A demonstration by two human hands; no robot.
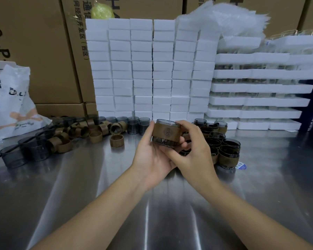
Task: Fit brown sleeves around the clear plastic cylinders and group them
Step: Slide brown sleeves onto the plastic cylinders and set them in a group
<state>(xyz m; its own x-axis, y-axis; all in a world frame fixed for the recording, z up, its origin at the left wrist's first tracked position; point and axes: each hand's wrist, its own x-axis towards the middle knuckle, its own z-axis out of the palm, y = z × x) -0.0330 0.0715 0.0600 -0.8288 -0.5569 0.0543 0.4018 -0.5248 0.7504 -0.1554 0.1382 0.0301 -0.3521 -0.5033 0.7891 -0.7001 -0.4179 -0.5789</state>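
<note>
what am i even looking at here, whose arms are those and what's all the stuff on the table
There is no machine here. This is a single picture from a camera worn on a person's head, looking forward and down at their own bare arms. The left hand and right hand together grip one smoky clear cylinder with a brown sleeve already around its middle. They work over a shiny metal table. To the left lie loose sleeves and bare cylinders. To the right stands a cluster of sleeved cylinders. Behind are stacked white foam blocks and cardboard boxes.
</note>
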